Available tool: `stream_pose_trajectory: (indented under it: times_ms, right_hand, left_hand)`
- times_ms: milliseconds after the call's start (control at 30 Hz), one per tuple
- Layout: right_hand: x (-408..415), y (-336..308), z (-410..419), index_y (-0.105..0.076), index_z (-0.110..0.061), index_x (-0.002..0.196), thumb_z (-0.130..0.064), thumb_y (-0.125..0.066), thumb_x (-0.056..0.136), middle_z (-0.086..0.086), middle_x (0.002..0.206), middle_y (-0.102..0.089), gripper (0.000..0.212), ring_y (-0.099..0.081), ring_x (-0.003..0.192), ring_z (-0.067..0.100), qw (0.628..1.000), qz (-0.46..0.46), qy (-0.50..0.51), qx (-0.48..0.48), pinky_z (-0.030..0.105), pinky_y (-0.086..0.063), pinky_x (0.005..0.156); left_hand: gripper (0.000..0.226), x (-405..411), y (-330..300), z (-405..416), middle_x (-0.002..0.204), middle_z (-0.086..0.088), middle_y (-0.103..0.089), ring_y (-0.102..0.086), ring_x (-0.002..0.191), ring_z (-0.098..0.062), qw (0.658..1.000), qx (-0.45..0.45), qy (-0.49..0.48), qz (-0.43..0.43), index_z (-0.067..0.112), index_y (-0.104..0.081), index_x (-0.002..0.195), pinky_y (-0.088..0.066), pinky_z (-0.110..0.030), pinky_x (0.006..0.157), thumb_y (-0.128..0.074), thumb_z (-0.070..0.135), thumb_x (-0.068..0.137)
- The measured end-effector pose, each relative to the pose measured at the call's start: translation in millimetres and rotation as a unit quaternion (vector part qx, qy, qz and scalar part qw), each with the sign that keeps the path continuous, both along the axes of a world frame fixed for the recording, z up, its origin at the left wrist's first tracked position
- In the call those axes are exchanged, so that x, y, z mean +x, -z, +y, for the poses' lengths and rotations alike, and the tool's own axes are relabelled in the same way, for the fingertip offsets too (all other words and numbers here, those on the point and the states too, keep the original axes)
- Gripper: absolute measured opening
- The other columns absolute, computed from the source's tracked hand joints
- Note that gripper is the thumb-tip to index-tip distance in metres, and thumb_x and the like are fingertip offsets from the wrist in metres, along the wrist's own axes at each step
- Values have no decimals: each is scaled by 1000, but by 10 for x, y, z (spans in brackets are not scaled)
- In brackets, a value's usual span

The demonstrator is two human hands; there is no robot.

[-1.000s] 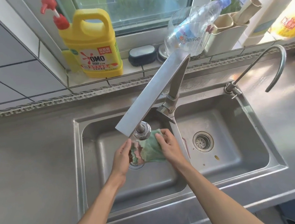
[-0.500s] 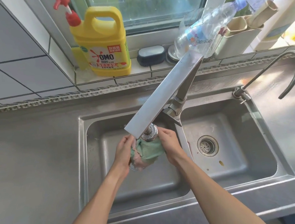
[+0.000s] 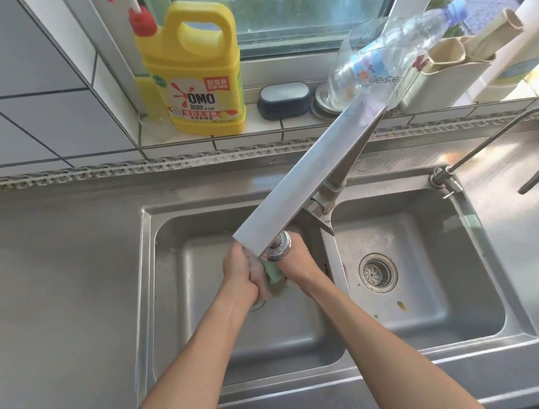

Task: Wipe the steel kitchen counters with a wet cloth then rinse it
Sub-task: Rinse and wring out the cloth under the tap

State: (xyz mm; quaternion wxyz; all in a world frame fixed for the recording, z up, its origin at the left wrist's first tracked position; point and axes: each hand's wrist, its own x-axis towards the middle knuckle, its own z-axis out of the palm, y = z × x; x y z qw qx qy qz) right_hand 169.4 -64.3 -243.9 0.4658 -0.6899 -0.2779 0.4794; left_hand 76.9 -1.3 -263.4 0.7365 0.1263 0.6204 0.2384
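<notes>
The green cloth [image 3: 273,274] is bunched into a small wad that runs up and down, its top end just under the tap [image 3: 305,185] head. It sits over the left bowl of the sink [image 3: 151,280]. The left hand [image 3: 240,272] and right hand [image 3: 299,263] squeeze it from both sides, fingers curled tight around it. Only a strip of cloth shows between them.
</notes>
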Motion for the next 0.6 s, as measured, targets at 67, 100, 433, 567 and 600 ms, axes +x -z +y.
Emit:
stream_pose_trajectory:
  times_ms: [67,100,433,567,600]
  right_hand:
    - [-15,22,26,-65,-33,77,-8,-72,90,-13,75,-68,28,-60,71,1,996,-56,70,-18,28,-52,69]
    - [-31,30,22,-61,-30,88,-19,-73,92,-11,82,-68,16,-63,78,6,990,-91,95,-43,35,-54,74]
    - [-136,-18,89,-55,-10,86,-40,-53,79,6,72,-61,31,-51,67,35,965,-249,8,-88,39,-48,64]
    - [17,1,219,-54,-10,86,-33,-61,96,10,84,-68,26,-62,79,35,965,-227,48,-122,40,-50,67]
    - [-36,-14,185,-53,-9,85,-32,-61,94,11,83,-68,26,-64,79,35,967,-224,43,-112,42,-51,67]
  left_hand:
    - [13,83,-13,-74,73,1,-67,-61,63,-19,1000,4,20,6,21,-67,77,-47,-26,62,-68,26,89]
    - [17,124,-16,-108,69,3,-62,-55,59,-16,999,11,34,5,22,-64,73,-39,-23,59,-67,26,88]
    - [19,206,-94,-128,59,5,-55,-52,55,-12,996,53,67,-40,25,-49,63,-43,-23,58,-58,31,79]
    - [19,197,-127,-176,63,2,-50,-47,68,-19,984,123,128,3,26,-47,63,-38,-36,64,-63,31,70]
    - [21,172,-137,-143,59,4,-50,-46,62,-19,987,103,125,4,26,-47,60,-37,-32,60,-64,32,69]
